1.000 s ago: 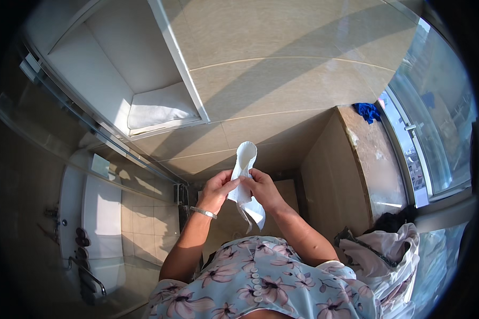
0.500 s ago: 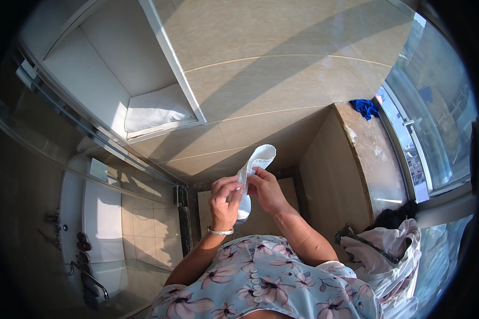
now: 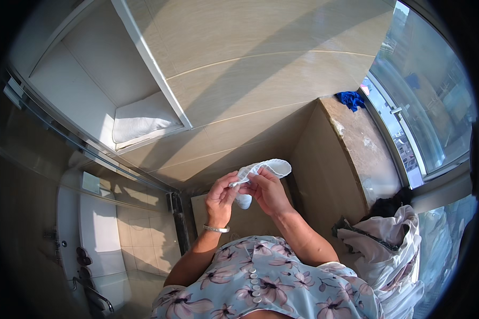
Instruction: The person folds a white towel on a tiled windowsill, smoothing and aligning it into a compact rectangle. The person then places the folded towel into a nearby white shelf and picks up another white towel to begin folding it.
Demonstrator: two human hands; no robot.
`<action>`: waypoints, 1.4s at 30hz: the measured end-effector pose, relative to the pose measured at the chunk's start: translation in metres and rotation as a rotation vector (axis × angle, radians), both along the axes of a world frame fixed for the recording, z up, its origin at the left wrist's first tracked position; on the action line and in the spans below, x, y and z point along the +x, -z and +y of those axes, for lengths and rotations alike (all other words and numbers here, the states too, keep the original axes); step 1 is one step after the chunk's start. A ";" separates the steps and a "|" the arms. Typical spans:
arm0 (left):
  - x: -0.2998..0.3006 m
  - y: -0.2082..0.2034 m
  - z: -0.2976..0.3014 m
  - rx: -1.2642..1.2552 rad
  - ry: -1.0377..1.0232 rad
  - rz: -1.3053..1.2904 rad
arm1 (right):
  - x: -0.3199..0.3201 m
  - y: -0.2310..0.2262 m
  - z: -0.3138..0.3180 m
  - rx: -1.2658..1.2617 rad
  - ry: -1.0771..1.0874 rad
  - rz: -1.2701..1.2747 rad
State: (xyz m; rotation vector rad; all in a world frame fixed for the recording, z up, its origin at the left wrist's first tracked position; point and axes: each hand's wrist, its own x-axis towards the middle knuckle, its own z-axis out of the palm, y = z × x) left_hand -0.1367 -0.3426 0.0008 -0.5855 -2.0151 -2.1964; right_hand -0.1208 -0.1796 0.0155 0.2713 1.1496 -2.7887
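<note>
A white sock (image 3: 278,167) hangs in the air in front of my chest, pinched between both hands. My left hand (image 3: 218,201) grips its left part with thumb and fingertips. Fingers of my right hand (image 3: 271,194) are closed on its middle, close beside the left fingertips. One end of the sock spreads out to the upper right of my right hand. A white rounded part dangles below, between the two hands. The exact fold inside the fingers is hidden. A pale bracelet (image 3: 216,229) circles my left wrist.
A folded white towel (image 3: 145,121) lies in the wall niche at upper left. On the stone ledge (image 3: 364,146) at right is a blue cloth (image 3: 350,100) by the window. A heap of clothes (image 3: 386,236) is near my right elbow. A bathtub (image 3: 98,218) stands at left, behind glass.
The sock has turned from nearly upright to slanting, its far end swinging right and down. My left hand has risen a little, and the dangling part looks shorter. The view has shifted slightly.
</note>
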 end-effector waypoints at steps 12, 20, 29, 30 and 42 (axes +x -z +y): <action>-0.025 -0.049 0.018 -0.092 0.361 -0.253 | 0.026 -0.074 0.036 1.567 0.433 0.637; -0.023 -0.040 0.029 0.224 0.567 -0.288 | 0.049 -0.074 0.050 1.341 0.167 0.360; -0.016 -0.020 0.018 0.051 0.576 -0.268 | 0.054 -0.087 0.048 1.309 0.060 0.323; -0.017 -0.015 0.019 0.073 0.580 -0.275 | 0.053 -0.088 0.048 1.312 0.073 0.334; -0.023 0.022 0.037 -0.452 0.758 0.111 | 0.070 -0.142 0.095 1.440 0.389 0.641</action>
